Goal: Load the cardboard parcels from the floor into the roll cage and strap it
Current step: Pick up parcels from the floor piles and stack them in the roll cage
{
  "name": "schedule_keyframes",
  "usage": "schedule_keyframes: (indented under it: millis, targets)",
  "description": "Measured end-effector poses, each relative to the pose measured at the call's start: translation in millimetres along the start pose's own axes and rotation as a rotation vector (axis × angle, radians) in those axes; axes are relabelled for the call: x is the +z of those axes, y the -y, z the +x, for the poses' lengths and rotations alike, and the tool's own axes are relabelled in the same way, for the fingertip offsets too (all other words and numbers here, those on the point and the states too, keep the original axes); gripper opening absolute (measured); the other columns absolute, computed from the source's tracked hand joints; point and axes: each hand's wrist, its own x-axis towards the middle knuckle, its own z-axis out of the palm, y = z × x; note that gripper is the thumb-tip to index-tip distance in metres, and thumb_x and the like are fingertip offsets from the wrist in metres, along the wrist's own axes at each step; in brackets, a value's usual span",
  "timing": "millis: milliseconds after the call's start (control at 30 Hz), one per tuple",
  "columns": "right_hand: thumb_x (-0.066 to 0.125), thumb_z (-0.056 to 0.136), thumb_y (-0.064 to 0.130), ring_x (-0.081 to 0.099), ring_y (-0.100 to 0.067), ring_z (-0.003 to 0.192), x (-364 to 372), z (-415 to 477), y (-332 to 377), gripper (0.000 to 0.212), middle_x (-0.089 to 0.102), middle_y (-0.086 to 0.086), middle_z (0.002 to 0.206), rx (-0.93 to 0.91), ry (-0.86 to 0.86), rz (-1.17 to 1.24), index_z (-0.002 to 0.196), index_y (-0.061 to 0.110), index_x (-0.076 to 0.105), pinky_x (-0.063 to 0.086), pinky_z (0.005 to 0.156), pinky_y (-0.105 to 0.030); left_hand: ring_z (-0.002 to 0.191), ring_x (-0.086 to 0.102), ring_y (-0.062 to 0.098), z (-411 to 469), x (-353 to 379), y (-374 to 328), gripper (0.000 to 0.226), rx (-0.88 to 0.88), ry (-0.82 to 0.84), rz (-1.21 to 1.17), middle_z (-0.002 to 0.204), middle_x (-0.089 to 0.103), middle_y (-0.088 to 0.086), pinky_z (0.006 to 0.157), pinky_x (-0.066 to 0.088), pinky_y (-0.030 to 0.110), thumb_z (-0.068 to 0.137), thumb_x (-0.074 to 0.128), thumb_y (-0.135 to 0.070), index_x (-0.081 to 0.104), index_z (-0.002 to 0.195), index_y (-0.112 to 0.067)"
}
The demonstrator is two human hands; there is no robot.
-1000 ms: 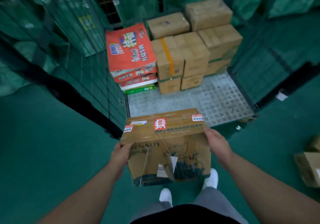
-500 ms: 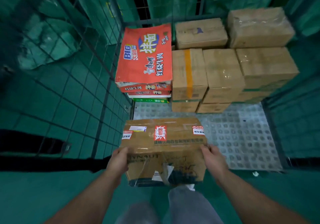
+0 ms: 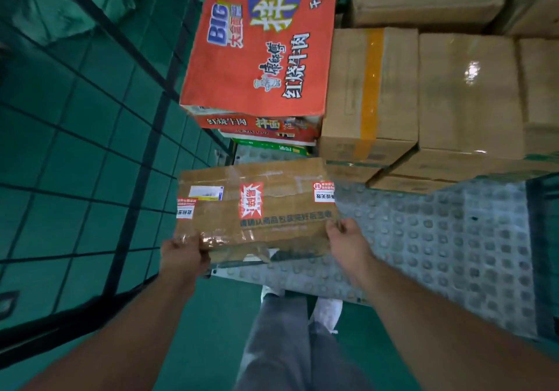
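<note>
I hold a taped brown cardboard parcel (image 3: pixel 257 209) with red and white stickers over the front left of the roll cage's studded grey floor (image 3: pixel 438 239). My left hand (image 3: pixel 181 254) grips its near left corner and my right hand (image 3: pixel 344 242) grips its near right corner. Just behind it, red printed cartons (image 3: pixel 260 42) are stacked at the cage's left, and several plain brown parcels (image 3: pixel 465 94) are stacked to their right. The cage's black wire side wall (image 3: pixel 127 154) runs along the left.
The floor outside the cage is green (image 3: pixel 211 330). My legs and white shoes (image 3: pixel 326 312) stand at the cage's front edge. Green wrapped bundles (image 3: pixel 60 3) lie beyond the left mesh wall. The cage's right wall (image 3: pixel 544 254) shows at the far right.
I have stepped up to the cage and leaned in. The parcel has moved forward from above the green floor to above the cage's floor, close to the stacked cartons.
</note>
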Motion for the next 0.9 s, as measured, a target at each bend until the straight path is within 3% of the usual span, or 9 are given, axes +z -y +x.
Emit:
schedule_keyframes:
  millis: [133, 233, 333, 467, 567, 733, 900]
  targets:
    - [0.050, 0.105, 0.042, 0.070, -0.025, 0.092, 16.7, 31.5, -7.7, 0.013, 0.070, -0.004, 0.100, 0.064, 0.040, -0.014, 0.101, 0.030, 0.052, 0.058, 0.092, -0.053, 0.077, 0.072, 0.035, 22.9, 10.4, -5.7, 0.029, 0.046, -0.095, 0.066, 0.097, 0.072, 0.015, 0.063, 0.061, 0.059, 0.091, 0.067, -0.049, 0.048, 0.106, -0.032]
    - [0.049, 0.105, 0.040, 0.069, -0.027, 0.093, 30.8, 44.0, 4.2, 0.015, 0.069, -0.006, 0.100, 0.060, 0.024, -0.006, 0.110, 0.026, 0.051, 0.058, 0.091, -0.054, 0.081, 0.075, 0.038, 48.6, 16.1, -3.2, 0.041, 0.030, -0.148, 0.082, 0.099, 0.073, 0.010, 0.065, 0.060, 0.066, 0.073, 0.066, -0.063, 0.051, 0.102, -0.040]
    - [0.051, 0.105, 0.034, 0.068, -0.028, 0.089, 38.6, 59.1, 21.5, 0.006, 0.067, -0.007, 0.096, 0.052, -0.084, 0.029, 0.105, 0.028, 0.050, 0.059, 0.088, -0.056, 0.084, 0.072, 0.034, 33.8, 31.1, -16.9, 0.035, 0.083, -0.194, 0.129, 0.097, 0.070, 0.006, 0.076, 0.061, 0.060, 0.086, 0.067, -0.055, 0.049, 0.107, -0.033]
    - [0.058, 0.102, 0.036, 0.069, -0.033, 0.087, 38.9, 87.0, 42.0, 0.012, 0.069, -0.006, 0.094, -0.031, -0.185, -0.027, 0.107, 0.028, 0.050, 0.058, 0.085, -0.057, 0.081, 0.069, 0.033, 27.7, 47.5, -41.9, 0.043, 0.142, -0.255, 0.240, 0.096, 0.072, 0.003, 0.075, 0.061, 0.049, 0.090, 0.059, -0.062, 0.054, 0.114, -0.027]
    - [0.060, 0.099, 0.042, 0.071, -0.031, 0.088, 33.6, 106.9, 55.6, 0.012, 0.070, -0.002, 0.092, -0.004, -0.195, 0.003, 0.098, 0.033, 0.053, 0.059, 0.085, -0.057, 0.087, 0.062, 0.030, 36.6, 57.3, -71.6, 0.045, 0.165, -0.217, 0.338, 0.100, 0.067, 0.002, 0.078, 0.049, 0.037, 0.097, 0.057, -0.057, 0.053, 0.123, -0.021]
    - [0.061, 0.098, 0.045, 0.071, -0.026, 0.090, 42.8, 103.6, 66.7, 0.009, 0.072, 0.001, 0.095, 0.009, -0.198, 0.051, 0.093, 0.039, 0.057, 0.058, 0.089, -0.057, 0.111, 0.062, 0.042, 66.7, 70.2, -116.5, 0.048, 0.190, -0.152, 0.443, 0.126, 0.064, 0.018, 0.082, 0.044, 0.037, 0.103, 0.053, -0.046, 0.045, 0.136, -0.012]
    - [0.057, 0.084, 0.067, 0.070, -0.026, 0.091, 60.6, 125.1, 50.3, 0.022, 0.071, 0.003, 0.096, 0.031, -0.263, 0.132, 0.095, 0.047, 0.056, 0.057, 0.088, -0.058, 0.107, 0.060, 0.041, 93.2, 83.9, -142.1, 0.049, 0.144, -0.097, 0.547, 0.132, 0.058, 0.025, 0.075, 0.040, 0.038, 0.107, 0.046, -0.042, 0.036, 0.141, -0.009]
